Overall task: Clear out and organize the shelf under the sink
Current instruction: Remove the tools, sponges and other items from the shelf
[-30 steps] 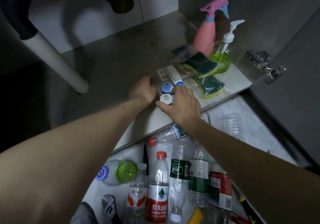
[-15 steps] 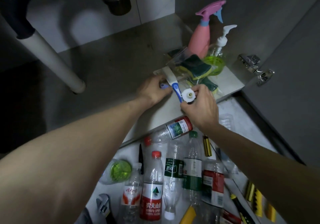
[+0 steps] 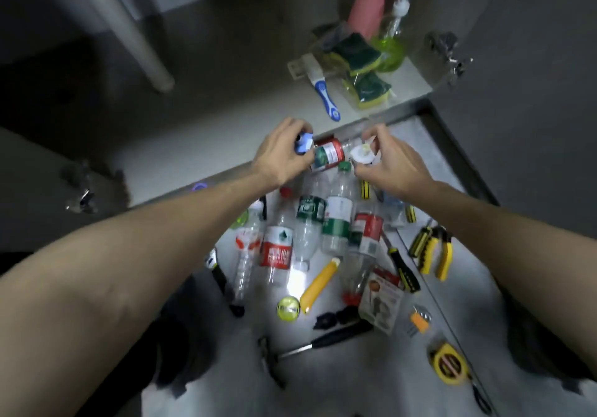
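1. The left hand (image 3: 281, 155), at centre frame over the front lip of the shelf (image 3: 200, 145), has its fingers curled round a small blue-and-white fitting (image 3: 304, 143); only one end pokes out past the fingers.
2. The right hand (image 3: 392, 166), just right of centre, pinches a small white round fitting (image 3: 361, 155) between thumb and fingertips, its pale nub facing up.
3. Both pieces look like small hard plastic parts: light, stiff and smooth. I judge a fingertip pinch on the rim is enough, though the round one could roll if set down on its edge.
4. Between the two hands lies a red-labelled bottle (image 3: 329, 155) on its side at the shelf edge. It looks empty, so it should be light and crushable; best taken round the middle.
5. Below centre, a row of plastic bottles (image 3: 307, 235) lies on the floor (image 3: 371, 384), with pliers (image 3: 433, 252), a tape measure (image 3: 447, 366) and a hammer (image 3: 310, 347) toward the lower right. The tools are probably heavier and rigid.
6. In the upper right, on the shelf, sit bagged sponges (image 3: 358, 61), soft and slippery in their wrap, a blue-handled brush (image 3: 323, 92), a pink spray bottle (image 3: 368, 6) and a pump bottle (image 3: 395, 29). These two are likely top-heavy; grip them by the body.
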`<move>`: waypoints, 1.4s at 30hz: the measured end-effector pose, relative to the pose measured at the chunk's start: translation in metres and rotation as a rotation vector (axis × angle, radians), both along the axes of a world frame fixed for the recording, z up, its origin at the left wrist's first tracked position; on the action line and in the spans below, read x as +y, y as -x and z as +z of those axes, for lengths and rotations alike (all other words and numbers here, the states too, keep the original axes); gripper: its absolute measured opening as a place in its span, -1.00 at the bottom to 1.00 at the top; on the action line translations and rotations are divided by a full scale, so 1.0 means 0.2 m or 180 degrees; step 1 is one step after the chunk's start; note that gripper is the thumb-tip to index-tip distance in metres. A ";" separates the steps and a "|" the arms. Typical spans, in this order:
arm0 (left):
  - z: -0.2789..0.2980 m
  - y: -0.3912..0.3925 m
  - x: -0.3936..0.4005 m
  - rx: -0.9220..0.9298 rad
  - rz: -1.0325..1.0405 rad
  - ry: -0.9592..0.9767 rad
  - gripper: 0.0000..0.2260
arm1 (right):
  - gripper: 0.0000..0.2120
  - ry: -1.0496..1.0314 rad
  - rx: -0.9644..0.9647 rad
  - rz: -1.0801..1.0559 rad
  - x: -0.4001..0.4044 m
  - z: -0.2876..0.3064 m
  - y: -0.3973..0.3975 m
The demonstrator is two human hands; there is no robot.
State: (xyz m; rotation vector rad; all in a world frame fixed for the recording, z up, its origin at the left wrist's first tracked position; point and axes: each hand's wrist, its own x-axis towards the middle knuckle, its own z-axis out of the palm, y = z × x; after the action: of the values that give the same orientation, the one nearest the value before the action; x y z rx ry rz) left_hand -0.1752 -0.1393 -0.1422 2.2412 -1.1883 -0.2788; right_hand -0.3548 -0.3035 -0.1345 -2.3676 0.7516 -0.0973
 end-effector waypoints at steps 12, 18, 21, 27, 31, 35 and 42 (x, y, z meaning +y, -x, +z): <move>-0.20 0.84 0.74 0.0690 -0.0194 -0.0831 -0.79 | -0.66 -0.0374 0.1081 0.0520 0.60 -0.20 0.70; -0.38 1.12 0.98 0.0812 -0.0385 -0.1839 -0.80 | -0.57 0.0057 0.1839 0.1494 0.89 -0.38 0.97; -0.44 1.14 1.00 0.1128 -0.0309 -0.2111 -0.76 | -0.58 0.0275 0.2037 0.1640 1.01 -0.46 1.06; -0.44 1.08 0.96 0.1213 0.0116 -0.2113 -0.78 | -0.64 0.0214 0.2305 0.1537 1.02 -0.48 1.06; -0.39 1.07 0.93 0.1277 0.0379 -0.2072 -0.84 | -0.64 -0.0008 0.2220 0.1351 0.98 -0.46 1.04; -0.35 1.06 0.89 0.1257 0.0477 -0.1969 -0.85 | -0.73 -0.0156 0.1896 0.1082 0.96 -0.43 1.03; -0.33 0.92 0.75 0.0901 0.0617 -0.1472 -0.81 | -0.76 -0.0767 0.0566 -0.0340 0.81 -0.37 0.72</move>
State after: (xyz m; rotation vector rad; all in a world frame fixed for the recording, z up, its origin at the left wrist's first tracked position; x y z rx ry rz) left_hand -0.3596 0.0109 -0.2079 2.5727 -0.8076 -0.8328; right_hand -0.4990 -0.1408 -0.2084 -2.1255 0.9203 0.1532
